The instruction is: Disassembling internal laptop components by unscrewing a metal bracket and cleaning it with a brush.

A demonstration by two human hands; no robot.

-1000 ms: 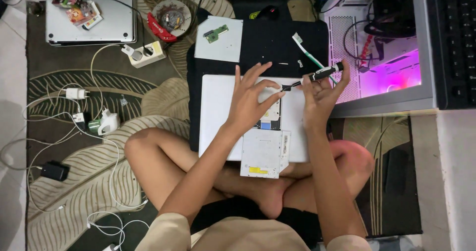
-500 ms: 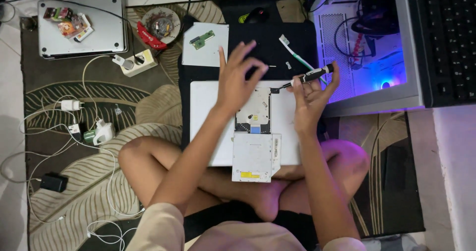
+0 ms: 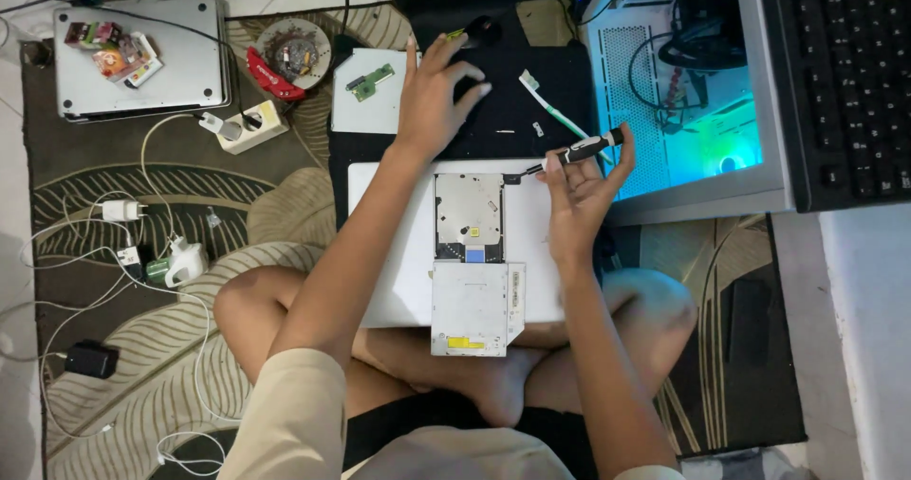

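1. The fingers (image 3: 590,162) of the right hand (image 3: 579,195) are curled and pinch a small black-handled screwdriver (image 3: 574,150), held level with its tip pointing left, just above the top edge of the white laptop (image 3: 399,252).
2. The fingers (image 3: 454,63) of the left hand (image 3: 432,96) are loosely spread and reach down onto the black mat (image 3: 512,101); whether they grip anything there cannot be told.
3. Nearest, the person sits cross-legged on a leaf-patterned rug (image 3: 123,347), with the white laptop resting across the legs.
4. On the laptop lie two parts of an optical drive: a silver cover (image 3: 477,309) close to the body and the opened drive body (image 3: 468,216) just beyond it, touching end to end.
5. On the mat beyond the laptop lies a toothbrush (image 3: 550,110), near the right hand.
6. Left of the mat a small green circuit board (image 3: 368,80) lies on a white sheet (image 3: 359,110).
7. Farther left are a white power strip (image 3: 249,125), a round dish of small parts (image 3: 292,53) and a closed silver laptop (image 3: 142,63).
8. To the far right stands a desktop computer case (image 3: 693,129) glowing blue-green inside.
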